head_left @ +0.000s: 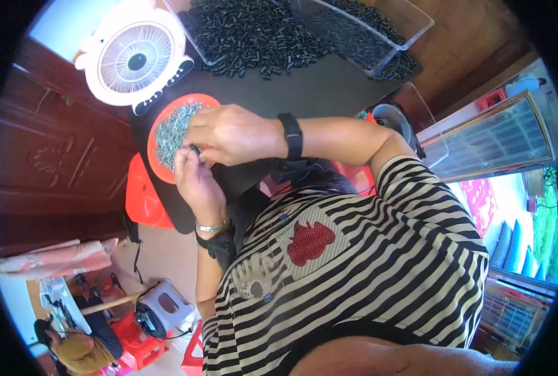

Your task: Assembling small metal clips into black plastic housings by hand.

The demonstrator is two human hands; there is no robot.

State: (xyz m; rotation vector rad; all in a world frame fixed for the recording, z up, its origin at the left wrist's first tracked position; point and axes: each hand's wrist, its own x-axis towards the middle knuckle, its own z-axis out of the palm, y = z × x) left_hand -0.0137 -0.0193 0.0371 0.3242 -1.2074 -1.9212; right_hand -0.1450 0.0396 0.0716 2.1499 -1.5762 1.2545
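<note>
A small black piece [195, 149] is pinched between the fingertips of my two hands, above the near side of a red-orange bowl [151, 150]. My left hand [199, 185] comes up from below, its fingers closed on the piece. From the right reaches my right hand [226, 130], thumb and fingers drawn together at the same spot. Its back hides part of the bowl. Inside the bowl lies a heap of small silvery metal parts [171, 131], too fine to name exactly. Beyond my hands, many short black cylindrical pieces [254, 37] are heaped on the dark tabletop [279, 94].
A white fan [135, 59] stands left of the heap. Clear plastic bins [410, 39] lie around the black pieces. A red stool [142, 194] is beside the table's left edge. Lower left, a grey appliance [163, 310] sits on red stools, near what looks like a seated person.
</note>
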